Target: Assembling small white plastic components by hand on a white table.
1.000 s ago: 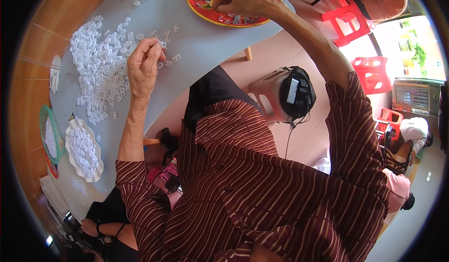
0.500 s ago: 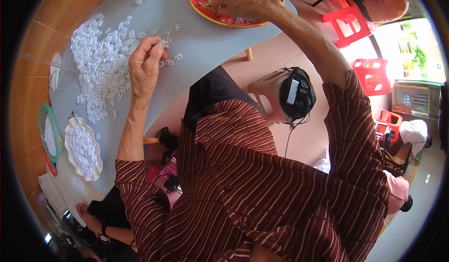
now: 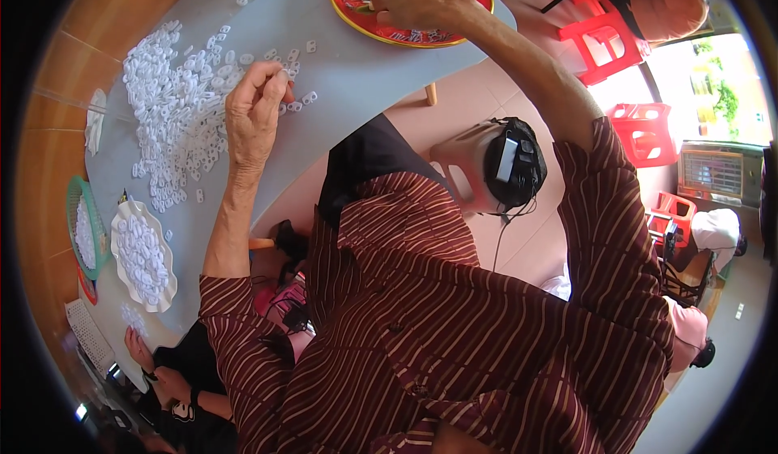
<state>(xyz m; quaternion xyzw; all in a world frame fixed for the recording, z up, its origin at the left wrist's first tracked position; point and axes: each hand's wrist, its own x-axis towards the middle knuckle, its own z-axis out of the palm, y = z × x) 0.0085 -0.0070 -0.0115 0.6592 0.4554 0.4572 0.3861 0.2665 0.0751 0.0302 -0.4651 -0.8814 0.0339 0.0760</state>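
My left hand [image 3: 253,122] is closed in a pinch above the grey table, thumb and index finger together. A bit of white shows at its fingertips, seemingly one of the small white plastic pieces. Beside and beyond it spreads a large heap of these pieces [image 3: 174,89], oval and rounded, with holes. My right hand [image 3: 413,2] reaches into a round red tray [image 3: 347,16] with a yellow rim. Its fingers are bent down among small silvery bits [image 3: 421,37]; what they grip, if anything, is hidden.
At the left, a scalloped white dish [image 3: 168,292] and a green basket [image 3: 99,239] hold more white pieces. A co-worker's hands [image 3: 166,377] are at the table's lower left. A stool with a black bag [image 3: 516,166] stands nearby; red stools [image 3: 600,44] stand at the right.
My right hand has shifted slightly within the red tray. My left hand stays almost in place, still pinched. At lower left, the co-worker's hands have moved, and a second hand now shows.
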